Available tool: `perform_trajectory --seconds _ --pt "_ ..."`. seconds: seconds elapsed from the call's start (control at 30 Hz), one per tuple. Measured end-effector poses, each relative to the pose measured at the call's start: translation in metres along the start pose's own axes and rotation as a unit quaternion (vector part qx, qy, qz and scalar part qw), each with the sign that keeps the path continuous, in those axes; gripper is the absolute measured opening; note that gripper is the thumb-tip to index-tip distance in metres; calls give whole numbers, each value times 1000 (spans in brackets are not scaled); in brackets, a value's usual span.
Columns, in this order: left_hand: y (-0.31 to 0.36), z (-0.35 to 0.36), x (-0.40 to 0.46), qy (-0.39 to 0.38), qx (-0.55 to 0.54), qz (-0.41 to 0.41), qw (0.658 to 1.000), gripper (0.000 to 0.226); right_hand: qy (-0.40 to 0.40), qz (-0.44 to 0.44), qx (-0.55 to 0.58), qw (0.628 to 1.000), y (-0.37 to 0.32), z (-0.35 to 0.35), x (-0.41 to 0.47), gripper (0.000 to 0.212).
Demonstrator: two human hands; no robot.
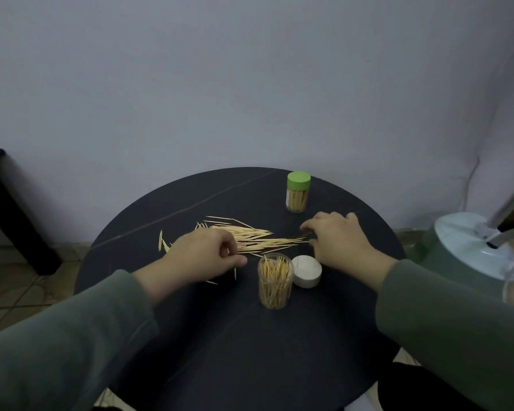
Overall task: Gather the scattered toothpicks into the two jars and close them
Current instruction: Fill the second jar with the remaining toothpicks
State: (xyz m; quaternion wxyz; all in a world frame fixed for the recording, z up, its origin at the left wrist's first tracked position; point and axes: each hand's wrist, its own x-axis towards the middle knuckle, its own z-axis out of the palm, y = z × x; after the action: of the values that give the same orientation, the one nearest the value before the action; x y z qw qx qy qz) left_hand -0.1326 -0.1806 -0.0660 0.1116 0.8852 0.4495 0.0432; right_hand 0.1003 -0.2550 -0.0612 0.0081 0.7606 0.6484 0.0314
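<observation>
While hands (pixel 208 252) flank, toothpicks (pixel 258 240) (piled) — lengthwise left-right

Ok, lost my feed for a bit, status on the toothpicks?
Left hand pinching toothpicks, right hand at the pile's end. Loose toothpicks on the table. Green-lidded jar closed; open jar part full, white lid beside it. Nothing blocking.
</observation>
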Motion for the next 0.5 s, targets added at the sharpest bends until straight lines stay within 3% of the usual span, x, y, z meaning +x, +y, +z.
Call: perform_trajectory --seconds 0.2,0.5 --pt "9 -3 3 -65 59 -25 996 20 -30 31 -29 999 -4 6 14 24" --pt "10 1 6 -36 52 -6 998 7 -21 -9 -3 1000 -12 9 23 16"
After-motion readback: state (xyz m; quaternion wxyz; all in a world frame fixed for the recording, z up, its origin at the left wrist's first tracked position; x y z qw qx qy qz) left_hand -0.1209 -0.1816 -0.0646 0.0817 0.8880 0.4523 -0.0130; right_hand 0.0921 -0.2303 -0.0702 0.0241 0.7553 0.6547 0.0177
